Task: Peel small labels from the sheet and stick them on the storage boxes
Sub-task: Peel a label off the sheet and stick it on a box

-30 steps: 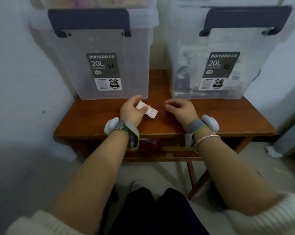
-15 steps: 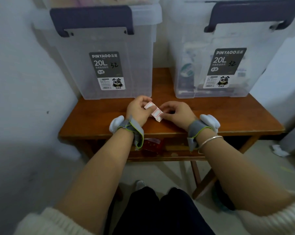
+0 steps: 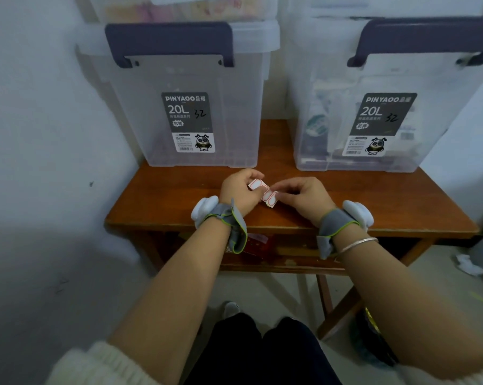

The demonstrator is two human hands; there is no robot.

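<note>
A small sheet of white labels with red borders [image 3: 262, 190] hangs over the front middle of the wooden table [image 3: 162, 201]. My left hand [image 3: 239, 190] pinches its left end. My right hand [image 3: 304, 194] pinches the sheet's right end with its fingertips. Two clear storage boxes with dark blue handles stand at the back of the table: the left box [image 3: 185, 101] and the right box [image 3: 379, 107]. Each carries a dark printed 20L sticker on its front.
Another clear box [image 3: 185, 6] is stacked on the left one. A white wall [image 3: 40, 134] closes in on the left. Under the tabletop sits a shelf with a red packet [image 3: 255, 244]. A crumpled white scrap [image 3: 468, 265] lies on the floor at right.
My right hand has moved left from the table to the label sheet and now pinches its right end. The left hand kept hold of the sheet.
</note>
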